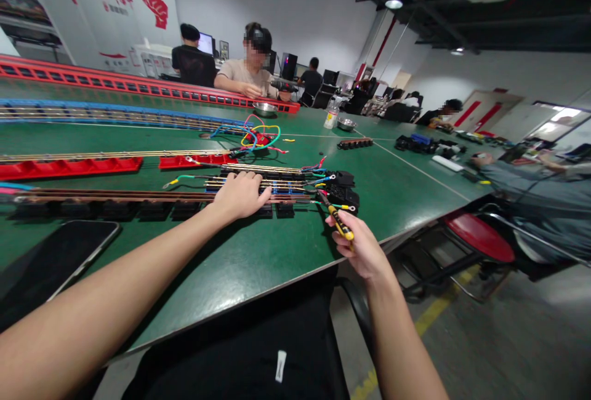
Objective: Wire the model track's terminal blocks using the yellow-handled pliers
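Observation:
My left hand [242, 194] lies over a bundle of metal conductor rails [281, 186] in black and blue holders, palm down, fingers across the top and thumb out to the right. My right hand [362, 243] grips yellow-and-black-handled pliers [340, 224]. Their dark tip points at the right end of the rails, among short coloured wires with ring terminals. Close by sits a black end piece [342, 189]. A green wire [187, 177] with a yellow-sleeved terminal sticks out left of the bundle. Whether the jaws touch a wire is too small to tell.
A phone [69, 252] lies near my left forearm. Beyond the bundle are red holders [69, 168], a blue rail [115, 114], a long red rail [138, 85] and tangled wires [261, 138]. A co-worker [252, 64] sits opposite. A red stool [480, 237] stands at right.

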The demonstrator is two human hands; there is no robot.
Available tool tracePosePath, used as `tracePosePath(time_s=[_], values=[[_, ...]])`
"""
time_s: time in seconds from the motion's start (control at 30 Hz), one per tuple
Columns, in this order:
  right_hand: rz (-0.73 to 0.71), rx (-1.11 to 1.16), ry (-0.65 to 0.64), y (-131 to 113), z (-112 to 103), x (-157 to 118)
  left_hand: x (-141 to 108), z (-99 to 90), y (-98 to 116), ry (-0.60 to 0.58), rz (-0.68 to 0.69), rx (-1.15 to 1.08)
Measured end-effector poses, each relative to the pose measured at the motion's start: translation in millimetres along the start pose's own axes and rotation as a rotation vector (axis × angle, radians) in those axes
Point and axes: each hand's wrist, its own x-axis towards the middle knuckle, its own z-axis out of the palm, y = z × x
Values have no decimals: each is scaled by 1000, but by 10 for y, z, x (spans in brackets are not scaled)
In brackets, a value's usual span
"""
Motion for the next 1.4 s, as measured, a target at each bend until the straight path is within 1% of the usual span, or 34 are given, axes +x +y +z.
tracePosePath(time_s=[0.1, 0.17, 0.27, 0.37, 0.43, 0.6, 0.73, 0.83, 0.93, 1.03, 1.17, 1.23, 1.33, 1.4], values=[[-108, -202, -8, 18, 29, -89, -2, 4, 3, 2, -2, 13], [-147, -256, -28, 48, 39, -88, -4, 4, 5, 6, 0, 13], [-143, -227, -52, 121, 29, 19, -5, 2, 6, 9, 7, 10], [-128, -187, -37, 190, -4, 157, 0, 5, 0, 17, 10, 13], [-135, -146, -54, 214, -29, 214, 4, 13, -6, 26, 14, 15], [-157, -68, -192, 220, -81, 238, 6, 35, -13, 35, 21, 22], [-153, -59, -219, 215, -98, 239, 9, 42, -10, 38, 21, 27], [-142, -51, -211, 205, -89, 255, 12, 48, -10, 42, 23, 36], [-147, -32, -160, 197, -65, 289, 14, 48, -11, 42, 24, 36], [-190, -52, -79, 208, -45, 323, 15, 42, -11, 34, 15, 29], [-266, -143, 14, 249, -34, 326, 15, 29, -7, 25, 12, 23], [-297, -220, 6, 269, -31, 310, 12, 24, -6, 20, 10, 17], [-310, -359, -41, 284, -29, 285, 7, 20, -6, 18, 10, 14], [-353, -446, -51, 285, -31, 274, 4, 18, -6, 24, 14, 13]])
